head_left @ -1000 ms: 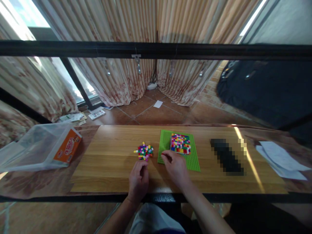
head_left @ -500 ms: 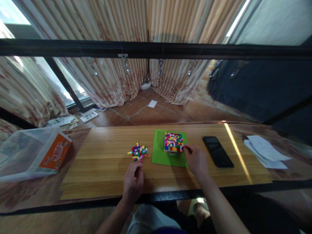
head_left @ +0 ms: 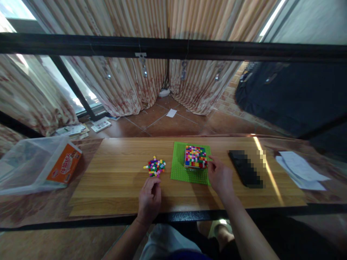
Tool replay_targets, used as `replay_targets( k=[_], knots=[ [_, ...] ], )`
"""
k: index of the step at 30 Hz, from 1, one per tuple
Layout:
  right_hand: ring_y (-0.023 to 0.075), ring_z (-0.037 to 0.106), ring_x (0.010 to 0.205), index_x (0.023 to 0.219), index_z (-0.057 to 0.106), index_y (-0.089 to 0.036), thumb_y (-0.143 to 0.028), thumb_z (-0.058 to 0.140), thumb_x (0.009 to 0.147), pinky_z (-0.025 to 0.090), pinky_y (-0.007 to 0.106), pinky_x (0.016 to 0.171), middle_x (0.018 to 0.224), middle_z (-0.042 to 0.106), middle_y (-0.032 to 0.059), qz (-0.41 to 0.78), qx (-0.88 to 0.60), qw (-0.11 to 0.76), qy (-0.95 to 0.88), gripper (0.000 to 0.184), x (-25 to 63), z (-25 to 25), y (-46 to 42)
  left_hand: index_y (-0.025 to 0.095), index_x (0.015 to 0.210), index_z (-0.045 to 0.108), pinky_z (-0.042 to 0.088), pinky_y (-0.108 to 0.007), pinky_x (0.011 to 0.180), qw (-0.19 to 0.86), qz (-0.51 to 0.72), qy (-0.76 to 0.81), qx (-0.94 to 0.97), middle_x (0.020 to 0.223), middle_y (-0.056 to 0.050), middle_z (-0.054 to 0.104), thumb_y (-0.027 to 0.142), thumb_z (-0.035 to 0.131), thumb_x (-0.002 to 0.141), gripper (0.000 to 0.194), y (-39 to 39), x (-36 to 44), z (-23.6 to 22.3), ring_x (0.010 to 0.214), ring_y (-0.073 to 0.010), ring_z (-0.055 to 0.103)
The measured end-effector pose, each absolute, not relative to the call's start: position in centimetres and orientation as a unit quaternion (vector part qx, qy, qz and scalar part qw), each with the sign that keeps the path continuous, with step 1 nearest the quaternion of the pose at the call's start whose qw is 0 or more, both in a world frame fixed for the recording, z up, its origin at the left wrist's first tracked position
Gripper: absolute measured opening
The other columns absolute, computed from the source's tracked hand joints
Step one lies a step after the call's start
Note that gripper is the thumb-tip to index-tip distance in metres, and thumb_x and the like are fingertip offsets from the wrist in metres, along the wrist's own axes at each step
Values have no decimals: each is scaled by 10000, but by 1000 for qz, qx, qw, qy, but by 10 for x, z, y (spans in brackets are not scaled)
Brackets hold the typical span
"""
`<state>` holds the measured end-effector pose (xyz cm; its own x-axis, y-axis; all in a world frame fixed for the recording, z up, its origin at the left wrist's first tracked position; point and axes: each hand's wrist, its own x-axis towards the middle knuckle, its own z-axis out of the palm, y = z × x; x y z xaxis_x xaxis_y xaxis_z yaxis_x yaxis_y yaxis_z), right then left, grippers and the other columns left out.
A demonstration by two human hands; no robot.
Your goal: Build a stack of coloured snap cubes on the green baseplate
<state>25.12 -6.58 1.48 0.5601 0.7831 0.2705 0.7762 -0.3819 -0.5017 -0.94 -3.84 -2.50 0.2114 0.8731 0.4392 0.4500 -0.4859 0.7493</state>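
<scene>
Resting nr brick pile (head_left: 155, 167): L hand (head_left: 150, 198); R hand (head_left: 221, 177) by brick-built block (head_left: 195, 156)

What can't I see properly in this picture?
Head view: what the right hand grips, if anything: its fingers hide it.
Head view: how many loose bricks there are: too small and crowded.
Head view: right side of the phone: blurry squares cover it.
Head view: left end of the box: cut off by the picture's edge.

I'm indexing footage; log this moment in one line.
left hand: beside loose bricks | right hand: at right edge of brick block, contact unclear | brick block: over green baseplate | clear bin: far left
</scene>
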Motion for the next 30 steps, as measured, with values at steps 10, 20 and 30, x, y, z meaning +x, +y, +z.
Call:
replay_targets(
  k=[10, 20, 30],
  knots=[
    [200, 656, 675, 997, 712, -104, -539, 615, 724, 489, 291, 601, 786, 726, 109, 191, -772, 504, -336, 522, 270, -11, -54, 184, 866, 584, 490, -254, 762, 244, 445, 442, 740, 855, -31, 623, 111, 481, 859, 126, -38, -8, -24, 818, -147, 601],
    [194, 639, 688, 1009, 695, -113, -535, 592, 756, 498, 312, 631, 805, 711, 93, 194, -760, 509, -355, 502, 265, -15, -55, 184, 857, 583, 485, -259, 759, 248, 443, 446, 737, 845, -33, 622, 131, 477, 872, 120, -38, -8, -25, 813, -149, 600],
    [182, 604, 889, 944, 681, -200, -269, 456, 899, 468, 313, 825, 938, 669, 72, 69, -661, 417, -620, 239, 184, 17, -43, 184, 848, 577, 477, -257, 751, 258, 470, 443, 719, 837, -35, 608, 114, 456, 875, 142, -40, -7, -23, 810, -146, 590]
  ],
)
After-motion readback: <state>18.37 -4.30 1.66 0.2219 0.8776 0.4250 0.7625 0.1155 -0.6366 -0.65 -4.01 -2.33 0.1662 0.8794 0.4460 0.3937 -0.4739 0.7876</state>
